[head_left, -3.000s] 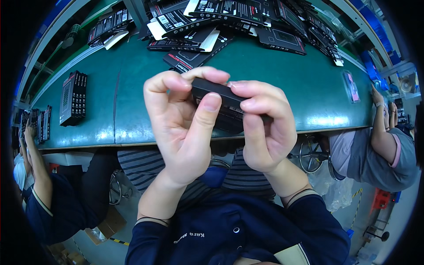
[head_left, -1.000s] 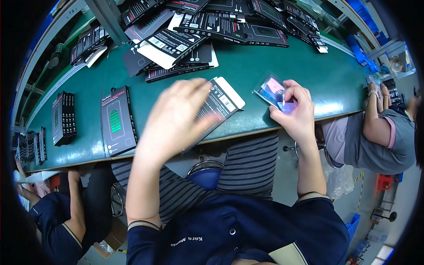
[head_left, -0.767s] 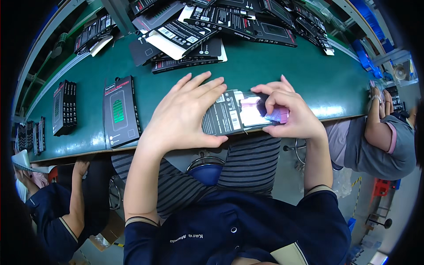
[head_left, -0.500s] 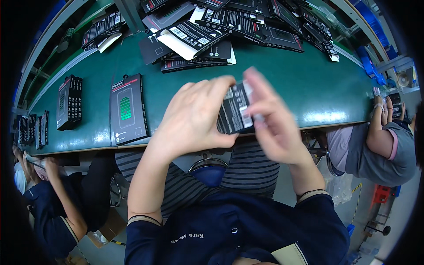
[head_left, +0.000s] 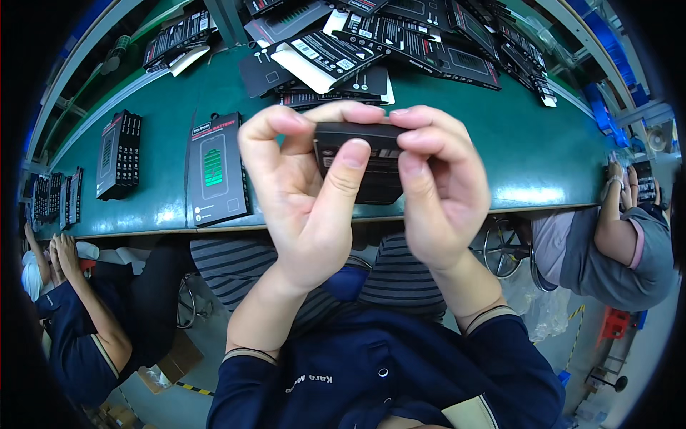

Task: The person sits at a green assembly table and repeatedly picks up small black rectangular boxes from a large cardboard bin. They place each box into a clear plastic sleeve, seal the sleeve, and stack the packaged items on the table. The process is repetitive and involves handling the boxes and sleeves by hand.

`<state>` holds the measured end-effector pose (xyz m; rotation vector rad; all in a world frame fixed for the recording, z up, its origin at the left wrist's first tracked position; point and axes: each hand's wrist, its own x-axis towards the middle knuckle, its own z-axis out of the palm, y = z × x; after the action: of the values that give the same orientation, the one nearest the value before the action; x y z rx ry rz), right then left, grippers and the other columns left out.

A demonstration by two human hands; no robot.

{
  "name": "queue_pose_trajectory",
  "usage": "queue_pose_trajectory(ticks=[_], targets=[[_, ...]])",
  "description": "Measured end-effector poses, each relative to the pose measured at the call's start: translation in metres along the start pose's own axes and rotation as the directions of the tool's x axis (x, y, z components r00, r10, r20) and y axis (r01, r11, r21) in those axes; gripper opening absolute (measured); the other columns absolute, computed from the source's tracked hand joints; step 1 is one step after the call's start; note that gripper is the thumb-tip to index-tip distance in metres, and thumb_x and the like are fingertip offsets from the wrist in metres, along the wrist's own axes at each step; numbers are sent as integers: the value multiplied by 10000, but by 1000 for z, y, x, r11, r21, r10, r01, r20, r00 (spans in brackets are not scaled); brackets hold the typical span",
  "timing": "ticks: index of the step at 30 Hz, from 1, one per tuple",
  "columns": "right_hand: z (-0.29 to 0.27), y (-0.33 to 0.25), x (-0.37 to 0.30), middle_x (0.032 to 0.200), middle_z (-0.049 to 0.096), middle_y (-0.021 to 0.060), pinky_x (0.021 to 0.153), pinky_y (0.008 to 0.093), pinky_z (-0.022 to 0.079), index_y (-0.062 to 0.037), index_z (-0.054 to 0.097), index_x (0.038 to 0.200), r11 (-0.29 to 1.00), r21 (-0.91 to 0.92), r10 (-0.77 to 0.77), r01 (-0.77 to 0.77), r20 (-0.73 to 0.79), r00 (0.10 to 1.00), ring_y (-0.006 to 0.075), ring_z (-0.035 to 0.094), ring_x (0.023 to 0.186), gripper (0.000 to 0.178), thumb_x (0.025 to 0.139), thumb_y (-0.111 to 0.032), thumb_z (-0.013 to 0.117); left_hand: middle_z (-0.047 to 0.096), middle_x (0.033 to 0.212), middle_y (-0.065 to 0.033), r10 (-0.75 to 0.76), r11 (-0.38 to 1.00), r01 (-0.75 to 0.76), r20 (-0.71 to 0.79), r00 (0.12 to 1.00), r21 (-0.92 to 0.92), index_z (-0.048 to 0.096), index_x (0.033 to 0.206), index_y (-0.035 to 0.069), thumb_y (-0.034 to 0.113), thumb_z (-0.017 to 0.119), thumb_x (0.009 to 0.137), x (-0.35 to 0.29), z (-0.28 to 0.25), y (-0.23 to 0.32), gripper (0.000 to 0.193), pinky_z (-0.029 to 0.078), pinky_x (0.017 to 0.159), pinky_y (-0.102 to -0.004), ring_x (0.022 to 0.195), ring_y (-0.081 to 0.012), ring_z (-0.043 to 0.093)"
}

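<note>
A flat black cardboard box point(head_left: 380, 187) is held up between both of my hands, above the front edge of the table. One narrow end of it is turned up toward me. My left hand point(head_left: 304, 193) grips the box's left side, its thumb laid across the face just below that end. My right hand point(head_left: 443, 186) pinches the right corner between thumb and fingers. To the left of my hands, a black box with a green battery picture point(head_left: 214, 171) lies flat on the green table point(head_left: 279, 93).
A heap of black boxes point(head_left: 414, 50), some with white flaps standing out, covers the table's far side. Stacked boxes point(head_left: 120, 154) stand at the left, with more rows point(head_left: 53, 200) farther left. Co-workers point(head_left: 86, 322) sit on both sides. A metal post point(head_left: 229, 25) rises at the back.
My right hand has come in from the side and closed on the box's right corner. The box has turned so that a narrow end faces up toward me.
</note>
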<state>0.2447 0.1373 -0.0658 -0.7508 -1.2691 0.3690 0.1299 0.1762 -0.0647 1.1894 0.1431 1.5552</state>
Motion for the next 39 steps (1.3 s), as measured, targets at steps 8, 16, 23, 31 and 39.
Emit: queue_pose_trajectory(ticks=[8,16,23,31,39], targets=[[3,-4,2,1155,613,186,927,310,512,-10,459,1144,906,394,187,-154,-46,981,189,623,1045,237,957,65,582,623,1164,-229,9,991,-15,44,999,134,474,1153,43,-24,550,987,1,-3,1,195,490,950,-347,1046,-225,632],[-1,30,-27,1159,600,173,810,328,524,-66,390,1202,988,-28,-149,149,22,989,206,630,942,512,833,117,694,573,1263,-225,175,799,-233,157,972,555,485,1191,41,58,588,1004,0,-21,0,215,480,958,-347,1110,-223,590],[-8,-6,-32,1241,674,137,985,490,478,-86,510,702,871,-275,-226,407,511,830,352,648,1153,303,762,-90,807,380,1529,-159,-661,750,649,-123,740,-124,221,1563,-27,79,571,989,-4,-36,54,680,338,1131,-353,1352,-240,441],[-12,31,-11,1301,610,170,1023,472,458,-37,664,970,838,-523,103,153,428,898,401,539,1260,225,796,-127,774,671,1188,-231,-99,-164,246,-264,960,955,607,1289,-72,157,635,957,9,-123,85,404,540,859,-391,1013,-343,687],[-6,32,-13,1179,662,166,992,458,482,-12,674,1012,812,-572,123,113,359,925,398,578,1191,251,791,-92,765,651,1225,-251,-306,-521,209,-410,859,828,539,1416,88,338,809,696,39,-86,72,808,521,927,-428,1083,-374,661]])
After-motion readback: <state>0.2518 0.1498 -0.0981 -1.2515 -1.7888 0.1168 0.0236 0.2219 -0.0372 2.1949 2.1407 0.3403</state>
